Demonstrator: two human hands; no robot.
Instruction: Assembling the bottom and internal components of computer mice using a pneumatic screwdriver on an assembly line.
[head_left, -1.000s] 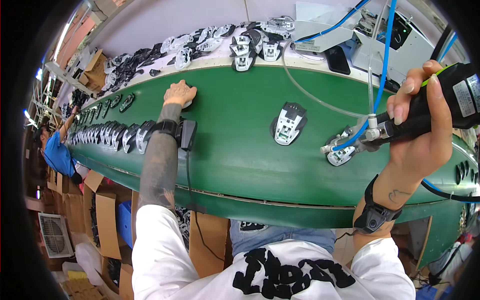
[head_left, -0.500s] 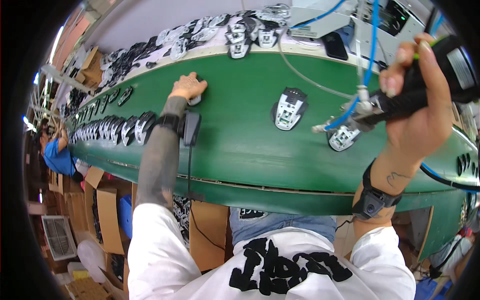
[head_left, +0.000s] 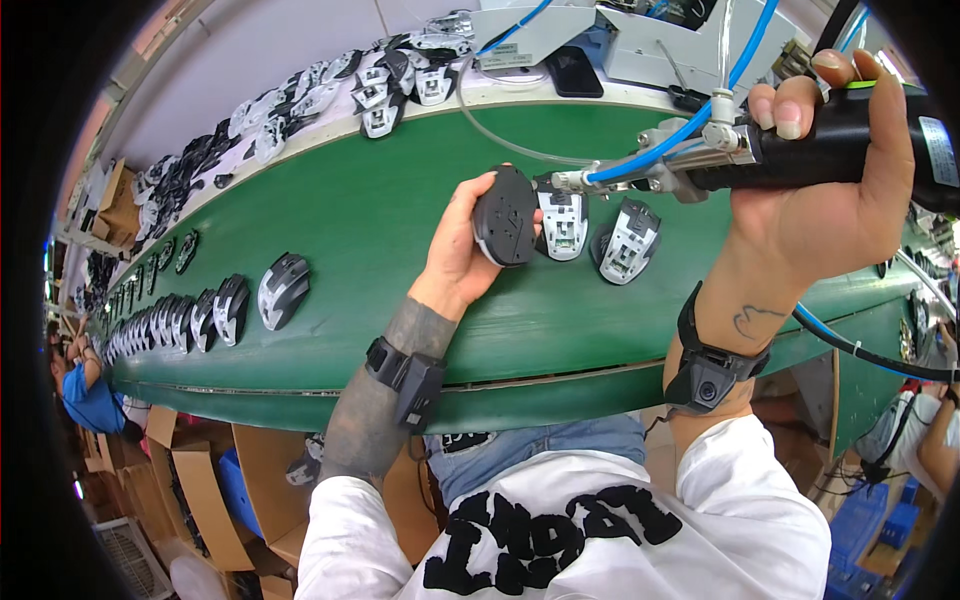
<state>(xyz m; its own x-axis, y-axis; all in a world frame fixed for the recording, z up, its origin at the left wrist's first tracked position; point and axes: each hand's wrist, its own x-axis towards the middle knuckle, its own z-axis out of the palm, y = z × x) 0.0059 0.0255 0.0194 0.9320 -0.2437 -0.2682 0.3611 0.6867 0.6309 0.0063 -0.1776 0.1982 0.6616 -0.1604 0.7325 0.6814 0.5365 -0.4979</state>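
Observation:
My left hand [head_left: 452, 243] is wrapped round a computer mouse [head_left: 506, 218], holding it above the belt with its dark underside turned toward me. In my right hand [head_left: 820, 215] I grip a black electric screwdriver [head_left: 850, 140]. Blue and clear air tubes run to the metal head at its front. This screwdriver nozzle [head_left: 575, 181] points left, just right of the held mouse, and hides part of an open mouse half [head_left: 564, 228] on the belt. To the right lies a second open mouse half [head_left: 629, 243], its white inside facing up.
A long row of mice [head_left: 190, 318] stretches along the green belt [head_left: 380, 290] at left, with a single mouse [head_left: 284, 291] nearest me. Loose mouse shells [head_left: 381, 112] and a black phone [head_left: 574, 72] lie on the back ledge. Another person [head_left: 85, 390] works far left.
My left hand has come right from the far side of the belt, now lifting a mouse beside the nozzle. My right hand keeps the screwdriver, now more level. The whole view has shifted.

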